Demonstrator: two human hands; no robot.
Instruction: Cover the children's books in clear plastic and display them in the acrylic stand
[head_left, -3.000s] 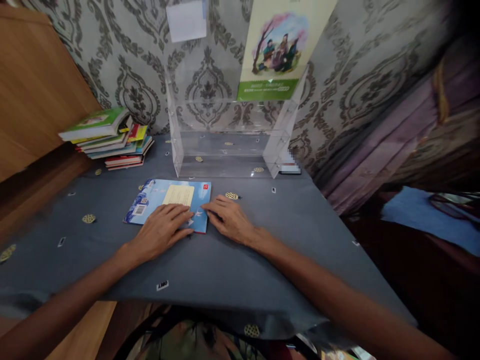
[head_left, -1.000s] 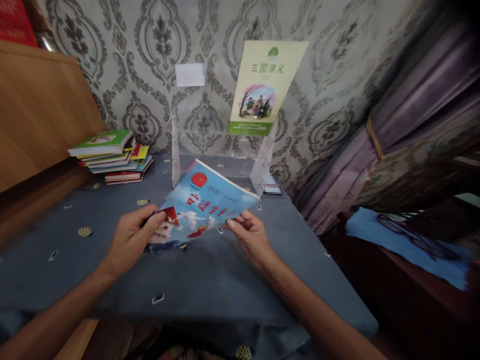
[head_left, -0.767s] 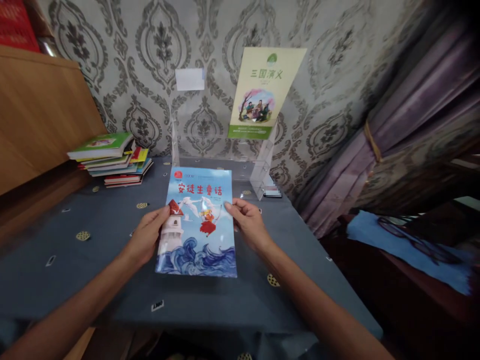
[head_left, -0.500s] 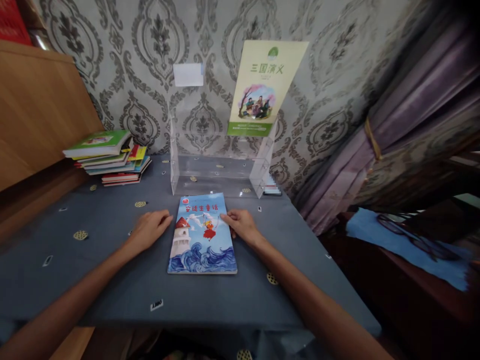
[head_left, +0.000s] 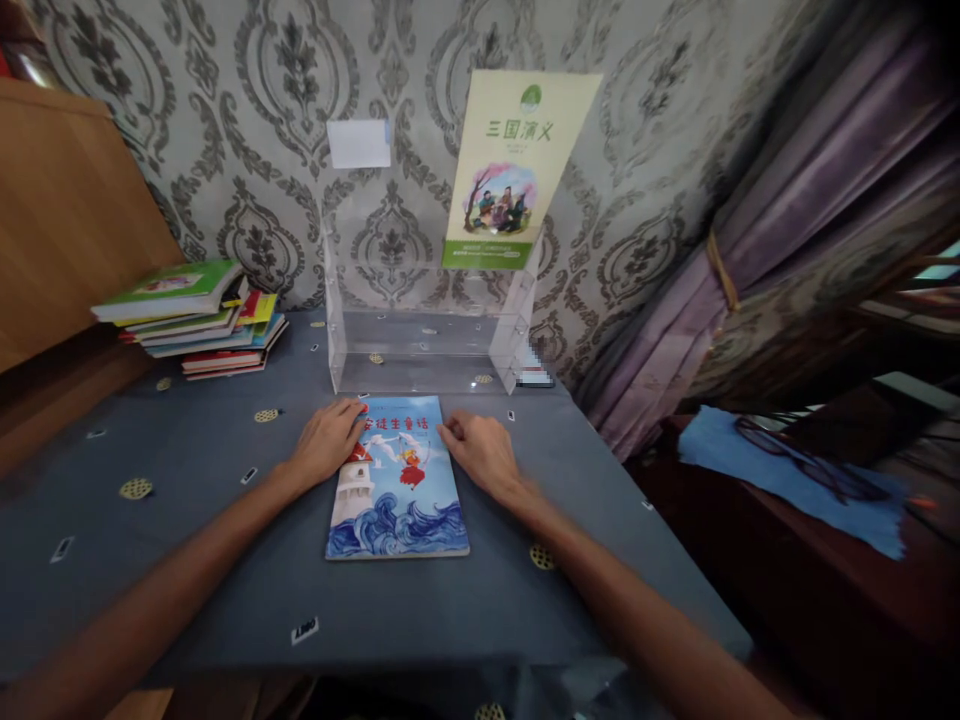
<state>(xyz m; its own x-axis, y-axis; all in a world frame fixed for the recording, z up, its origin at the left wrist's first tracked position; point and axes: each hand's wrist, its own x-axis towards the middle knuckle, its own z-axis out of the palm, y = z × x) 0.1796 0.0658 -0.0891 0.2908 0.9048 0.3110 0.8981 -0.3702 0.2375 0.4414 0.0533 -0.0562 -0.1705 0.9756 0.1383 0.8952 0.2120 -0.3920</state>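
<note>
A blue picture-covered book (head_left: pixel 405 500) lies flat on the table, its cover facing up with red lettering, a white tower and waves. My left hand (head_left: pixel 328 440) is at its upper left edge, fingers lapping over the cover and hiding a corner. My right hand (head_left: pixel 484 447) holds the upper right edge, fingers curled, thumb side against the cover. Just behind the book stands a clear acrylic rack (head_left: pixel 420 375). On its upper right part leans a pale green book (head_left: pixel 517 140) with a picture of seated figures.
A stack of several books (head_left: pixel 187 310) sits at the back left, beside a wooden cabinet (head_left: pixel 67 220). A white card (head_left: pixel 358 144) is on the rack's upper left. To the right are a purple curtain (head_left: pixel 720 230) and glasses (head_left: pixel 810 460) on a blue cloth (head_left: pixel 720 455).
My left hand has moved right, from beside the book onto its upper left edge. My right hand stays at the right edge. The whole view has shifted slightly.
</note>
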